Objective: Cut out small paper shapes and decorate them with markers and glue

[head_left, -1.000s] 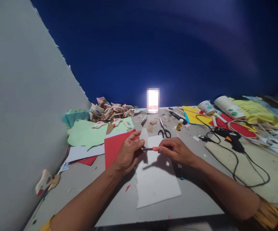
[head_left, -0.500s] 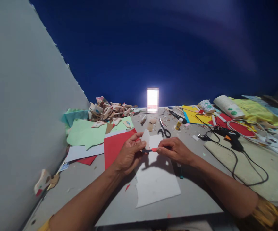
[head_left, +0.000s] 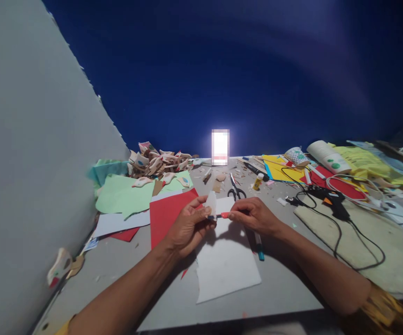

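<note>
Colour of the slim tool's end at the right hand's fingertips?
The tool end is orange-red; the head view shows it best.

One white scrap (head_left: pixel 210 201) is in the left hand (head_left: pixel 192 224), one red-ended tool (head_left: pixel 225 215) in the right hand (head_left: pixel 255 217). Beneath both lies one white sheet (head_left: pixel 227 270). Beyond the right hand are one pair of scissors (head_left: pixel 236 192) and one glue stick (head_left: pixel 257 182); to its right, one glue gun (head_left: pixel 338 205). Beyond the left hand, three bird shapes (head_left: pixel 141 182) lie before a heap (head_left: pixel 157 164) too tangled to count.
</note>
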{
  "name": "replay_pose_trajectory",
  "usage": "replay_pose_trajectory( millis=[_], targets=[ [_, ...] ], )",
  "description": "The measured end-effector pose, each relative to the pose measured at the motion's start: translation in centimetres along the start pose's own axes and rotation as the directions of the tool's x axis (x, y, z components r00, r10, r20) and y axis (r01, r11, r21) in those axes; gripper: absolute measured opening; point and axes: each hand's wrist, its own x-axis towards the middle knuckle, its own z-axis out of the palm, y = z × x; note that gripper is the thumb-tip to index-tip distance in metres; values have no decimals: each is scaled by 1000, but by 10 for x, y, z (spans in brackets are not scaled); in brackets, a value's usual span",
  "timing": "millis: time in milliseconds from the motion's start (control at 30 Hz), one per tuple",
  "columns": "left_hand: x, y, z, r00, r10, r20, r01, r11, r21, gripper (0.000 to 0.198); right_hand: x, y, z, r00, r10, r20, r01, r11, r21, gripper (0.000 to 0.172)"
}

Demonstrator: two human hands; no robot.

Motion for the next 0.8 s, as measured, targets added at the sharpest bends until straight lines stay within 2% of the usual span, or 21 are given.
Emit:
replay_pose_trajectory(
  millis=[400, 500, 800],
  targets=[
    [2, 0, -4, 999, -25, 34, 26, 999, -26, 31, 2, 7, -5, 1000, 11, -25, -11, 1000, 3, 43],
    [2, 1, -5, 1000, -18, 10, 18, 1000, -25, 28, 3, 8, -6, 1000, 23, -17, -23, 1000, -5, 43],
    [1, 0, 2, 1000, -22, 9, 23, 999, -23, 30, 2, 2, 2, 1000, -1, 19, 0, 998, 57, 43]
  ],
)
